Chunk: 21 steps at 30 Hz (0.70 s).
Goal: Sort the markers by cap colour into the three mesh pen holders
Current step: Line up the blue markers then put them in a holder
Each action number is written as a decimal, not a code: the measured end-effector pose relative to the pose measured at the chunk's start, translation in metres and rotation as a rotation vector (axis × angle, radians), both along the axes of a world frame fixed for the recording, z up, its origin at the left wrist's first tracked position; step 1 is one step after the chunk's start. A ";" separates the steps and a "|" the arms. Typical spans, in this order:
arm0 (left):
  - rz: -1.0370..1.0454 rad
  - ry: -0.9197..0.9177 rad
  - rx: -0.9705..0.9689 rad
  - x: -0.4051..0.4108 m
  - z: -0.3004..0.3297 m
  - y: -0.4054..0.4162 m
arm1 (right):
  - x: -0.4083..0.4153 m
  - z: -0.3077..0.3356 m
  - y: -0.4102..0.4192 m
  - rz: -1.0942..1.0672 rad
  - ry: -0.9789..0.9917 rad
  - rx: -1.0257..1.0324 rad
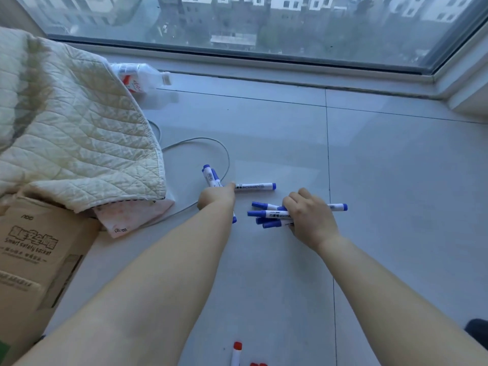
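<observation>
My left hand [215,198] grips a bunch of blue-capped markers [212,177] that stick up out of the fist, and its fingertip touches a single blue-capped marker [254,186] lying on the floor. My right hand [309,216] grips several more blue-capped markers [266,214], their caps pointing left and one end poking out to the right. A red-capped marker [235,352] lies at the bottom edge, with more red caps [258,364] just showing beside it. No mesh pen holder is in view.
A quilted cream blanket [66,128] covers a cardboard box [34,249] on the left. A plastic bottle [140,76] lies by the window sill. A grey cable [211,143] loops over the pale floor tiles behind my left hand.
</observation>
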<state>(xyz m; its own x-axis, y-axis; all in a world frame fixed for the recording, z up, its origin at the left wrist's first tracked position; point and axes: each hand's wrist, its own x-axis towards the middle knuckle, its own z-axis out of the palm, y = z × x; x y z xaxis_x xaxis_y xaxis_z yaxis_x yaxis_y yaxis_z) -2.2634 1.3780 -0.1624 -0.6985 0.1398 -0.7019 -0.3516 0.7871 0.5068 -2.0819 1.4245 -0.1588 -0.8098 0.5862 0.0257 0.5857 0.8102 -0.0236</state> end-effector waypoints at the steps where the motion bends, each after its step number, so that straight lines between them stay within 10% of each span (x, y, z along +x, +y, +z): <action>1: -0.031 0.038 -0.019 0.000 -0.001 0.003 | 0.005 -0.002 -0.001 0.003 0.006 0.009; 11: -0.379 0.392 -0.103 0.019 -0.016 -0.010 | 0.063 -0.015 -0.035 -0.026 0.067 -0.075; 17: -0.695 0.441 -0.181 0.033 -0.011 -0.043 | 0.070 -0.013 -0.068 -0.464 -0.206 -0.418; 21: -0.776 0.270 -0.210 0.041 0.006 -0.064 | 0.076 -0.001 -0.095 -0.891 0.050 -0.816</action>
<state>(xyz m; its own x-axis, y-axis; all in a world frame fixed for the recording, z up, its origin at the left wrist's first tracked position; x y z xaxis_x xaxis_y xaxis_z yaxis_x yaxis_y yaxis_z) -2.2228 1.3144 -0.1563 -0.6055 0.5342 -0.5899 0.4392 0.8424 0.3120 -2.0063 1.3300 -0.1594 -0.1219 0.7962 -0.5927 0.9148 -0.1415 -0.3783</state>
